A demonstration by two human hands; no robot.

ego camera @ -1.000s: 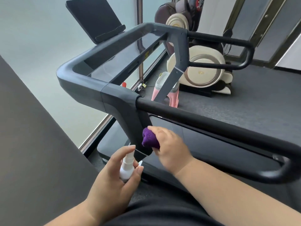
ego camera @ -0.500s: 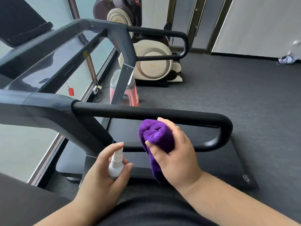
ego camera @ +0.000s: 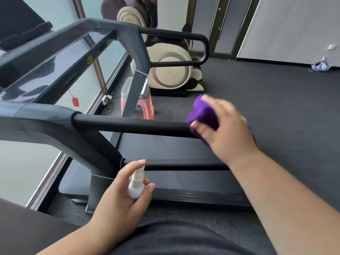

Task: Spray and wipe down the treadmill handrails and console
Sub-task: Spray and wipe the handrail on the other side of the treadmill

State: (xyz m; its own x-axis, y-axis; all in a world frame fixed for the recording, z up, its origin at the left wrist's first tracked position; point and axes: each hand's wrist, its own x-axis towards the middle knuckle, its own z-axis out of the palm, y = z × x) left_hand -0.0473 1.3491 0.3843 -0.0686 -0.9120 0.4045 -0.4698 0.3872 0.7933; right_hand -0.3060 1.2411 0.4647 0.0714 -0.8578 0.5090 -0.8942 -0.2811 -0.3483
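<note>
Purple cloth (ego camera: 203, 115) in right hand (ego camera: 226, 127), now farther along handrail (ego camera: 128, 125); left hand (ego camera: 121, 197) around spray bottle (ego camera: 136, 186).

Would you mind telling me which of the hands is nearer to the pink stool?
Right. The right hand holds the purple cloth on the handrail, just right of the pink stool; the left hand holds the spray bottle well below.

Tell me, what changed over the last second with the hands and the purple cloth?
The right hand carried the purple cloth up from the near upright post and out along the near handrail toward its far end, where it now presses on the bar. The left hand kept holding the white spray bottle low, near the body.
</note>
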